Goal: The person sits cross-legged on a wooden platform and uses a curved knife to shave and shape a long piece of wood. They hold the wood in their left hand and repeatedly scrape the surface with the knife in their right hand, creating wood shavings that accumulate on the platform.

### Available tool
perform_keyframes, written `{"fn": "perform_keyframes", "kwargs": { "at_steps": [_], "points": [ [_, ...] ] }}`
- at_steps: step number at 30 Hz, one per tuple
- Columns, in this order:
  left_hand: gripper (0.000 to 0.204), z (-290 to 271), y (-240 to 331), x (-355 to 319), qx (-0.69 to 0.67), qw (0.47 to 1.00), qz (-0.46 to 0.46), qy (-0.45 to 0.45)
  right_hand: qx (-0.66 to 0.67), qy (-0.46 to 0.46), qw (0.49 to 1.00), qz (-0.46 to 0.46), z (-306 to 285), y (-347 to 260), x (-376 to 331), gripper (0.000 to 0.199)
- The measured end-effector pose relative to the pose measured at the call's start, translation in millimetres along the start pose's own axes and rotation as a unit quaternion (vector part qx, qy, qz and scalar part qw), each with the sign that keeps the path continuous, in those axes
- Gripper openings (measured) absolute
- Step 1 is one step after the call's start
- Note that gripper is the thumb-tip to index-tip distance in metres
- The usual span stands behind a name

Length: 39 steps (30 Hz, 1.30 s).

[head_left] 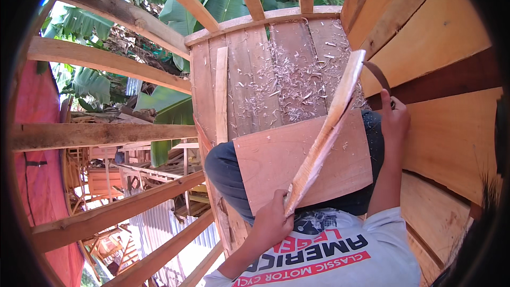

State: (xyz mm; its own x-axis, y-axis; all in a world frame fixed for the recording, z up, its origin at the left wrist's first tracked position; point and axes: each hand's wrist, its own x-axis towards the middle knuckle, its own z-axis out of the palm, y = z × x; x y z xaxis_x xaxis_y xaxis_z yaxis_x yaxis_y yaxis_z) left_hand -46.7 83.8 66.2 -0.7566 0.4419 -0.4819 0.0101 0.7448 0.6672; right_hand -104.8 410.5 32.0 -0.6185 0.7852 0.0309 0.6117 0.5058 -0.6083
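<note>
My left hand [273, 215] is closed around the lower end of a long, narrow piece of wood [324, 133]. The piece slants up and away to the right over my lap, with a pale, rough-cut edge and a split along it. In my right hand [396, 117] is a knife with a dark, curved blade [376, 74]. Its tip meets or comes very close to the far end of the wood; I cannot tell which. Most of the handle is hidden by my fingers. Beneath the wood, a thin flat board [265, 154] lies across my thighs.
Curled wood shavings [297, 90] litter the plank floor [249, 101] ahead. A loose batten [221, 93] lies to their left. Open wooden rails [106, 135] line the left side, with banana leaves beyond. A plank wall [451, 138] stands close by my right arm.
</note>
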Motion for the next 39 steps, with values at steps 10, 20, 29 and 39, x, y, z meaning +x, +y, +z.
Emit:
{"fn": "perform_keyframes", "kwargs": {
  "at_steps": [10,20,29,39],
  "points": [
    [0.038,-27,23,23,0.004,0.992,0.006,0.126,0.258,-0.235,0.931,-0.103,22,4,-78,0.056],
    [0.058,-19,26,38,0.018,0.968,0.152,0.199,0.569,-0.357,0.731,0.118,19,-56,-116,0.026],
    [0.065,-41,26,31,-0.226,0.972,0.072,-0.003,0.575,-0.362,0.72,0.139,9,-48,-111,0.017],
    [0.021,-22,-2,50,-0.493,0.786,-0.052,-0.369,0.561,-0.397,0.722,0.085,1,-40,-107,0.023]
  ]
}}
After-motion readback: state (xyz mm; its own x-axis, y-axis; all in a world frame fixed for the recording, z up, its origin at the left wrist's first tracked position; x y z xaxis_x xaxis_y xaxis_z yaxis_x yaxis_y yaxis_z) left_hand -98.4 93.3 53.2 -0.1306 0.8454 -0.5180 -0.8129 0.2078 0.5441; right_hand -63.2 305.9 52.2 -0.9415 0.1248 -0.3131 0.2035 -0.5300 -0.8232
